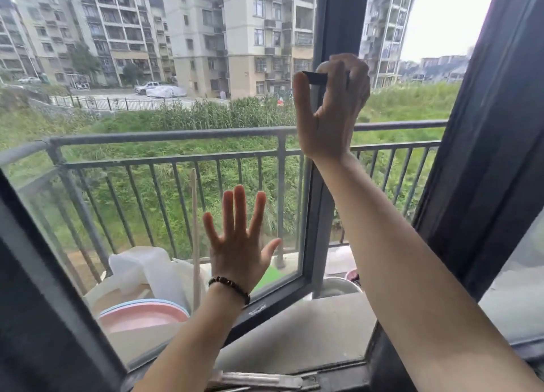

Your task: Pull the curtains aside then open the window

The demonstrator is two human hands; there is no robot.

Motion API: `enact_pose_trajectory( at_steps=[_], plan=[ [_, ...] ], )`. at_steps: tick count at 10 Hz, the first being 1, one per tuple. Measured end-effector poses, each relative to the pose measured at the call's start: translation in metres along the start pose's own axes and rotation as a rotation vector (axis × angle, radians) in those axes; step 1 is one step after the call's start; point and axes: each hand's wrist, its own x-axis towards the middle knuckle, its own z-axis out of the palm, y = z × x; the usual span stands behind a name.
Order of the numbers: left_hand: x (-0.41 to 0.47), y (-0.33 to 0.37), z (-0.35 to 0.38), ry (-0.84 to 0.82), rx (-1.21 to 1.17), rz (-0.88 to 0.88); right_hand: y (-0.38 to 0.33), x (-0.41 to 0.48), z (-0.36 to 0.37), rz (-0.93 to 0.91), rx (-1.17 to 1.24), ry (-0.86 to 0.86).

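Observation:
The window sash (316, 215) has a dark grey frame and stands swung outward, with a gap between it and the fixed frame (482, 156) on the right. My left hand (240, 241), with a bead bracelet at the wrist, lies flat with spread fingers on the glass pane (147, 185). My right hand (331, 109) is raised and grips the black window handle (316, 78) on the sash's right upright. No curtain is in view.
Outside, a grey metal balcony railing (176, 134) runs across. Below it sit a pink basin (141, 316), white plastic containers (141, 268) and a wooden stick (194, 229). A concrete sill (309, 329) lies under the gap. Apartment blocks and greenery fill the background.

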Motion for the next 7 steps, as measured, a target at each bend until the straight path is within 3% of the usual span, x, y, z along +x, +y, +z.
enact_pose_trajectory(
  at_steps=[2, 4, 6, 7],
  plan=[
    [0.028, -0.006, 0.030, -0.211, -0.005, -0.098, 0.022, 0.014, 0.030, 0.123, -0.061, -0.548],
    [0.040, -0.009, 0.022, -0.406, 0.041, -0.116, 0.014, 0.029, 0.020, 0.144, -0.214, -0.846],
    [0.041, -0.012, -0.007, -0.471, -0.050, -0.056, -0.024, 0.026, -0.015, 0.262, -0.194, -0.985],
    [0.004, -0.017, -0.021, -0.342, -0.288, -0.034, -0.057, 0.025, -0.071, 0.283, 0.215, -0.737]
  ],
)
